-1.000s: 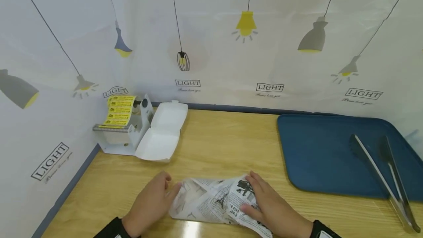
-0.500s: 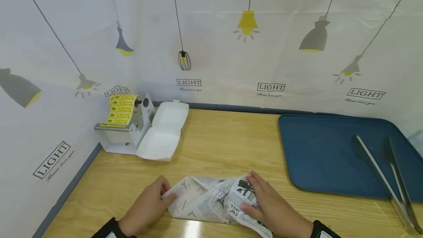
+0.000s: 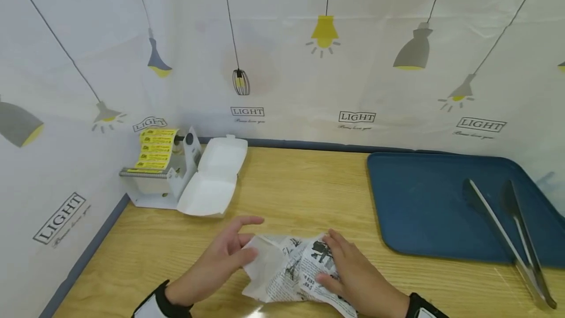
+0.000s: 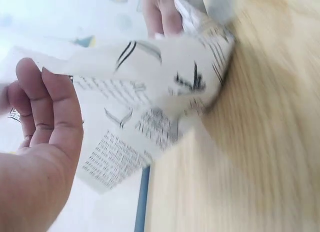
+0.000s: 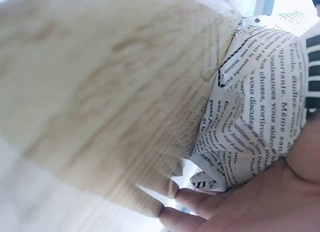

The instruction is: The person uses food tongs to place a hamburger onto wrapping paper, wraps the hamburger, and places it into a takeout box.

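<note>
A sheet of newsprint-patterned wrapping paper (image 3: 278, 271) lies folded into a long bundle at the table's front middle. Whatever is inside is hidden. At its left end my left hand (image 3: 220, 259) pinches the edge, thumb in front and index finger stretched out above. The left wrist view shows that paper end (image 4: 165, 81) raised off the table, meeting the fingertips of the hand (image 4: 50, 111). My right hand (image 3: 359, 274) grips the bundle's right end, its thumb lying across the printed surface. In the right wrist view, printed paper (image 5: 255, 96) sits against that palm (image 5: 270, 202).
An open white takeaway box (image 3: 209, 190) stands at the back left beside a tape dispenser (image 3: 154, 188) with a roll of yellow labels (image 3: 154, 148). At right, metal tongs (image 3: 507, 239) lie across a blue tray (image 3: 419, 210), handle end past its front edge.
My left hand has moved right and slightly up, bringing the paper's left end inward so the bundle looks shorter. Its index finger has straightened. My right hand keeps its place on the bundle.
</note>
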{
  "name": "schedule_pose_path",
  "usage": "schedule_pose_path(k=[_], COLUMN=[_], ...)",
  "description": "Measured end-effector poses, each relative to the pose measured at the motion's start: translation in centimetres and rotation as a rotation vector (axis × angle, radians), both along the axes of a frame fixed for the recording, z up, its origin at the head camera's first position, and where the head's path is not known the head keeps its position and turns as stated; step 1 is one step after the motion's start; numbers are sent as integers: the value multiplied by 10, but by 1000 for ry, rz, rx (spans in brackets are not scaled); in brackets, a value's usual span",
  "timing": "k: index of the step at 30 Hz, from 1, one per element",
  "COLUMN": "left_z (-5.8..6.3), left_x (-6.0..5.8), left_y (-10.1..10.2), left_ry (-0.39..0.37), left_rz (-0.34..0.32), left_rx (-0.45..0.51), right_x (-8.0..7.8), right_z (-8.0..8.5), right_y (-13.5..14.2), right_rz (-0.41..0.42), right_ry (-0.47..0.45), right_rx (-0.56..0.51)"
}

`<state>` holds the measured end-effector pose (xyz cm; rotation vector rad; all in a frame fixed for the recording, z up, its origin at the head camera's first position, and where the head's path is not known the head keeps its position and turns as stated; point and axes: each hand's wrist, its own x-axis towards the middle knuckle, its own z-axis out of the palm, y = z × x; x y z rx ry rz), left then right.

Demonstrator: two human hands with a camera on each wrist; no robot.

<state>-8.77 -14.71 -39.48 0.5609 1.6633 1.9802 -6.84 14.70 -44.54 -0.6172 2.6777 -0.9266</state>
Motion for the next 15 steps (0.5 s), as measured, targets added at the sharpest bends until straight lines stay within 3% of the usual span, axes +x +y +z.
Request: schedule_pose_path(k=[4,8,11,15], left_z=[5,4,-2,-15], left_x=[-3,-7,-12,-16], left_y=[36,74,99,118], left_ry=[6,3,29,45], left_rz=[-49,-50,-38,-50], left_rx=[60,37,8,-61], right_x=[-1,-1,-1,1], right_z=[3,4,2,-2], right_y=[1,1,1,1], right_rz=[3,-1,19,58], right_ry=[-9,-15,20,138], right_rx=[25,53,70,70])
